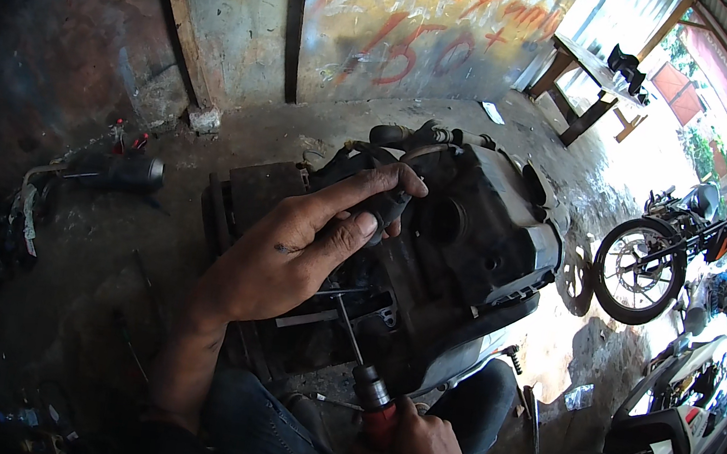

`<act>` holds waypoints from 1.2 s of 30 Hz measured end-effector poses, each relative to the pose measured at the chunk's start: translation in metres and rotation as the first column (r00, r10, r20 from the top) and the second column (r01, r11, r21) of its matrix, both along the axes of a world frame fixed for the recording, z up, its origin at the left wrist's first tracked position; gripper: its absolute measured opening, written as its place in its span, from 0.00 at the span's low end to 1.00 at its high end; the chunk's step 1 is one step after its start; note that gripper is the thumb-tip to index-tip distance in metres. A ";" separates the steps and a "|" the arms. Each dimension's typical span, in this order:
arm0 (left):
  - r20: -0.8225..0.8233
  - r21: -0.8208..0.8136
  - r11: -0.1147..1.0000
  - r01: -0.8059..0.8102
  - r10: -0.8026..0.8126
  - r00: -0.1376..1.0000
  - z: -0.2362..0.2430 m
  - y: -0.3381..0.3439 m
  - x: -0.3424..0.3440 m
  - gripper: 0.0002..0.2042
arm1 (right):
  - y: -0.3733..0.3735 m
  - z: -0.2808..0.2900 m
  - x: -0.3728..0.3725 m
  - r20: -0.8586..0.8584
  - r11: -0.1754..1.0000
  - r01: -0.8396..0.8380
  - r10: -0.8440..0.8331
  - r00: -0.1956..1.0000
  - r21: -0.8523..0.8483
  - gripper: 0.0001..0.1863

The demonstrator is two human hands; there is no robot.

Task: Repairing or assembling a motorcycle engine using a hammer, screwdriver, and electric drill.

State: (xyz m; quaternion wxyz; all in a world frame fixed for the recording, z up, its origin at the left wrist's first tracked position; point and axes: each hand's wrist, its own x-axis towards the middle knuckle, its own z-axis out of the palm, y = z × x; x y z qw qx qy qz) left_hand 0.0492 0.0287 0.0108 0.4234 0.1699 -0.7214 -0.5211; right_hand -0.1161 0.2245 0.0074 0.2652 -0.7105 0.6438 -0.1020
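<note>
In front of me lies a large dark vehicle part with a black plastic housing (pixel 500 214) and a round opening on its upper face. My left hand (pixel 306 238) is over its middle, thumb and fingers closed round a short black cylindrical piece (pixel 392 205). I cannot tell whether that piece is attached below. Lower down, my right hand (pixel 420 453) grips the red handle of a screwdriver-like tool (pixel 371 386) with a dark and metallic collar. Its thin metal shaft points up and away, its far end among dark parts beneath my left wrist.
At left, a dark cylindrical part (pixel 125 173) lies on the ground. Two motorcycles stand at right, a black one (pixel 641 266) and a pale one (pixel 675 392). A wooden table (pixel 590 68) is at the far right. My knees (pixel 483 402) flank the near edge of the part.
</note>
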 end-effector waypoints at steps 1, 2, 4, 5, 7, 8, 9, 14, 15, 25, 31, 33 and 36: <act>-0.011 -0.006 1.000 0.009 -0.009 1.000 0.000 0.000 0.000 0.22 | 0.000 0.000 0.000 0.012 1.000 0.009 -0.009 1.000 -0.018 0.11; -0.014 -0.010 1.000 0.002 -0.003 1.000 -0.001 0.000 0.000 0.21 | 0.000 0.001 0.001 0.012 1.000 0.010 -0.009 1.000 -0.018 0.11; -0.017 -0.011 1.000 -0.006 0.006 1.000 -0.001 0.000 0.000 0.21 | 0.000 0.004 0.002 0.029 0.989 0.140 -0.142 0.989 0.049 0.08; -0.001 0.005 1.000 -0.004 0.004 1.000 -0.001 0.000 0.000 0.21 | 0.000 0.005 0.002 0.029 0.989 0.139 -0.140 0.990 0.051 0.08; 0.016 0.023 1.000 -0.003 0.003 1.000 0.000 0.000 0.001 0.20 | -0.003 0.008 0.002 0.014 0.991 0.087 -0.089 0.996 0.098 0.09; 0.016 0.027 1.000 0.000 0.000 1.000 0.000 0.000 0.001 0.20 | -0.005 0.010 0.001 0.014 0.991 0.087 -0.089 0.996 0.101 0.09; 0.022 0.033 0.999 -0.004 0.003 1.000 0.000 0.000 0.001 0.19 | -0.006 0.011 -0.001 0.002 0.960 0.127 -0.131 0.991 0.251 0.20; 0.001 0.009 1.000 -0.002 0.002 1.000 0.000 0.000 0.000 0.20 | -0.010 0.014 -0.002 -0.018 0.916 0.149 -0.153 0.988 0.373 0.34; 0.000 0.003 1.000 -0.007 0.007 1.000 0.000 0.000 0.000 0.20 | -0.010 0.014 -0.002 -0.022 0.913 0.140 -0.143 0.989 0.383 0.34; 0.024 -0.003 1.000 0.008 -0.008 1.000 0.001 -0.001 0.002 0.21 | -0.011 0.014 -0.003 -0.025 0.912 0.139 -0.141 0.990 0.385 0.34; 0.005 -0.004 1.000 0.000 0.000 1.000 0.001 0.001 0.001 0.21 | -0.011 0.014 -0.002 -0.028 0.915 0.129 -0.128 0.991 0.382 0.34; 0.022 0.001 1.000 -0.008 0.008 1.000 0.001 0.001 0.001 0.21 | -0.012 0.014 -0.002 -0.030 0.912 0.132 -0.130 0.991 0.388 0.34; 0.038 -0.004 1.000 -0.011 0.011 0.999 0.001 0.001 0.001 0.21 | -0.013 0.016 -0.001 -0.028 0.904 0.140 -0.141 0.990 0.404 0.34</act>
